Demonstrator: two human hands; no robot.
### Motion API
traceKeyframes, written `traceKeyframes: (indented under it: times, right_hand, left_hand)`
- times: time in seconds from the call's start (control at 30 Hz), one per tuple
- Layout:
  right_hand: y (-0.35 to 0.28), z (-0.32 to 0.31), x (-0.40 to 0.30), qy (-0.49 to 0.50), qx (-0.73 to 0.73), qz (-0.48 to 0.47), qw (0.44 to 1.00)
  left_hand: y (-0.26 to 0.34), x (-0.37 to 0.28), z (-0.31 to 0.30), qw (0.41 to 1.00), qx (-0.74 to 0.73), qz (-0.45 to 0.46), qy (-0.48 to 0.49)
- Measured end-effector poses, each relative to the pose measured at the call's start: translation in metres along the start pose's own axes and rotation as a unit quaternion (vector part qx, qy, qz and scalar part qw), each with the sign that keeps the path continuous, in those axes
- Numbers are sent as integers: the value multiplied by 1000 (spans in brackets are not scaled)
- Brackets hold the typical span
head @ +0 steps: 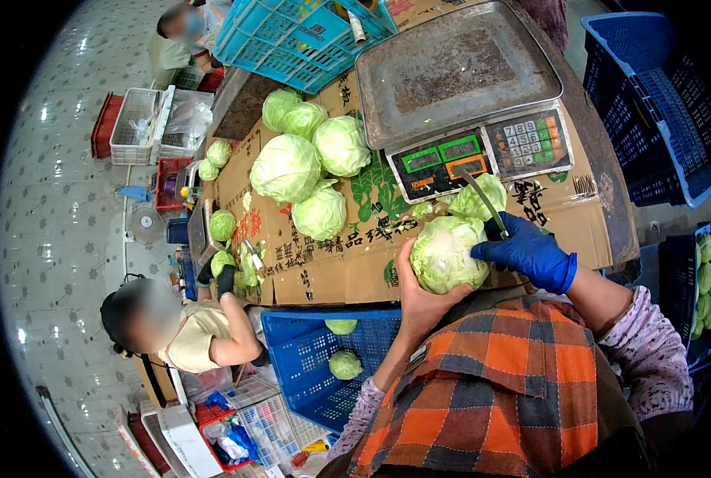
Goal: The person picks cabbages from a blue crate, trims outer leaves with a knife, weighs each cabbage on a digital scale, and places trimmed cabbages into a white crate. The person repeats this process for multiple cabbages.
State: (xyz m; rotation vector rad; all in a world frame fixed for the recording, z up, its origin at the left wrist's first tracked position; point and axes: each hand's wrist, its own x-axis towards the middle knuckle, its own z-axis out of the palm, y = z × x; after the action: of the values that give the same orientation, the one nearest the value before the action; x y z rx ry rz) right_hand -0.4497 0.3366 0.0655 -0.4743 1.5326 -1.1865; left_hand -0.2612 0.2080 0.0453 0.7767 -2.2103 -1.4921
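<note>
My bare left hand (420,302) cups a green cabbage (442,257) from its left and lower side. The pale stem end of the cabbage faces up. In a blue glove, my right hand (528,251) grips a knife (484,196) whose narrow, curved blade points up and away from me. The gloved fingertips touch the right side of the cabbage. Loose cabbage leaves (481,200) lie just beyond it, against the front of a digital scale (439,161). Several whole cabbages (286,167) are grouped to the left on flattened cardboard (355,281).
The scale's metal pan (457,66) bears small scraps. A turquoise crate (307,42) stands at the back. Below the table edge, a blue crate (307,370) holds cabbages. Tall blue baskets (660,107) stand right. At left, a co-worker (206,337) in dark gloves handles a cabbage.
</note>
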Motion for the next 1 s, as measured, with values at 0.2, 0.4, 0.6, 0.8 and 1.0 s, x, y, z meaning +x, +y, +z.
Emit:
traceKeyframes:
  times: [0.2, 0.4, 0.6, 0.8, 1.0]
  right_hand:
    - [11, -7, 7, 19, -70, 11, 997]
    - [15, -8, 7, 57, -130, -45, 989]
    - [42, -3, 8, 96, -143, -97, 980]
    - [15, -16, 7, 130, -146, -174, 965]
    - [-28, -12, 9, 229, -266, -352, 868]
  left_hand:
    - [10, 3, 11, 999, 31, -4, 12]
    - [8, 2, 14, 998, 53, 21, 14]
    - [-1, 2, 0, 942, -294, -136, 89]
    - [6, -1, -33, 821, -535, -183, 83]
    - [15, -3, -46, 749, -652, -120, 9]
